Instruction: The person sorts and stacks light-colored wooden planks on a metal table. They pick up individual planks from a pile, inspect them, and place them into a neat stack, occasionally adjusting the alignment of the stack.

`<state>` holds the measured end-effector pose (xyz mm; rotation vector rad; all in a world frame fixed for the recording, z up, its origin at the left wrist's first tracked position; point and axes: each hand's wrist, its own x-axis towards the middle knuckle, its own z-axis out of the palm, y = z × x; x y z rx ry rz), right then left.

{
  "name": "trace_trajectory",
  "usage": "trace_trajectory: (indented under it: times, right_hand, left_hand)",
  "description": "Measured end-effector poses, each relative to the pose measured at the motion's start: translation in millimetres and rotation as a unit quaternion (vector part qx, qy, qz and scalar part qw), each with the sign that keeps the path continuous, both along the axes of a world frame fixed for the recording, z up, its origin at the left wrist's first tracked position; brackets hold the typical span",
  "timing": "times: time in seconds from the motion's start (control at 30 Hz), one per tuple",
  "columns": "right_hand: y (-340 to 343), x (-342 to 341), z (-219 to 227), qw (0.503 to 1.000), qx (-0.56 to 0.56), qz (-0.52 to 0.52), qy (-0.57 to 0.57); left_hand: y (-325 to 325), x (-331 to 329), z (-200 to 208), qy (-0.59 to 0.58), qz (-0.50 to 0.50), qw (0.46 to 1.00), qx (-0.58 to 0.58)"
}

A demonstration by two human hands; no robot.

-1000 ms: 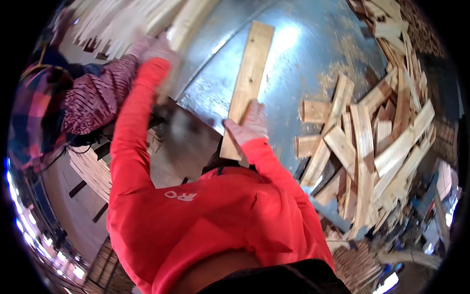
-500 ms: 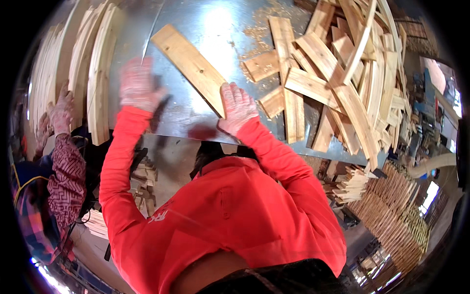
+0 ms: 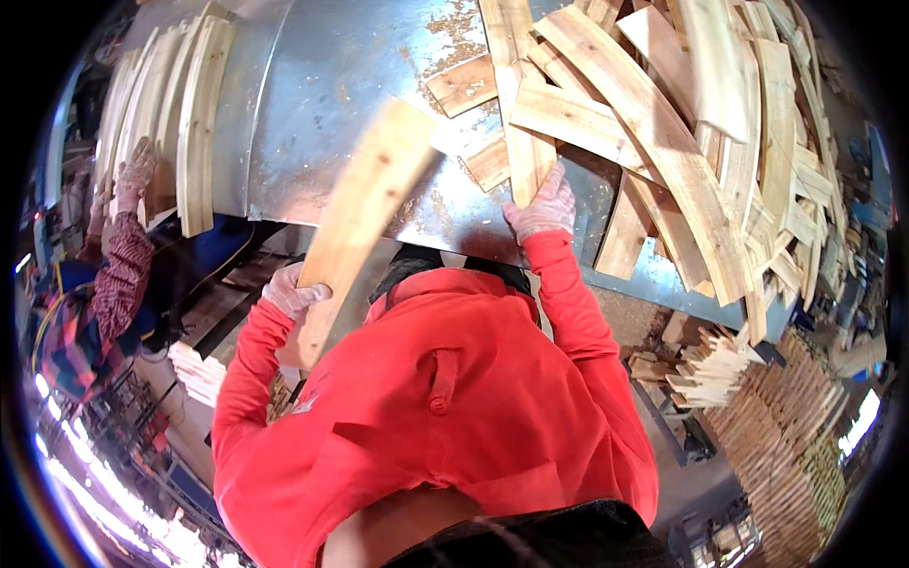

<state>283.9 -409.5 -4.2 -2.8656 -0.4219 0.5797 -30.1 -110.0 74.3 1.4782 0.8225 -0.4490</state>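
My left hand (image 3: pixel 295 292), in a pale glove, grips a curved wooden board (image 3: pixel 365 189) by its edge. The board is raised and tilted at the table's near edge, its lower end beside my body and its far end blurred. My right hand (image 3: pixel 547 206), also gloved, is closed on the near end of another board (image 3: pixel 528 123), which lies on the metal table (image 3: pixel 312 114). Its fingers wrap that end from the right. A short board piece (image 3: pixel 464 85) and a second short piece (image 3: pixel 488 159) lie just left of that board.
A heap of loose curved boards (image 3: pixel 653 123) covers the table's right side. At left stands a row of boards (image 3: pixel 194 123), with a co-worker's gloved hand (image 3: pixel 135 175) against it. Stacked wood (image 3: pixel 767 445) is on the floor at right. Sawdust (image 3: pixel 454 33) lies on the table.
The board that lay under my right hand is now in my left hand, raised toward my left side. My right hand has let it go and moved right onto another board.
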Motion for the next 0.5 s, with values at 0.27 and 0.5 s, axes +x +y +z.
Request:
trace_trajectory:
  times: [0.27, 0.5]
  right_hand:
    - [15.7, -1.1, 54.4, 0.269, 0.568, -0.162, 0.761]
    - [37.9, 16.9, -13.4, 0.498, 0.558, -0.043, 0.662]
  left_hand:
    - [-34.9, 32.1, -27.4, -0.020, 0.327, 0.935, 0.137]
    - [-10.8, 74.3, -29.1, 0.040, 0.290, 0.919, 0.265]
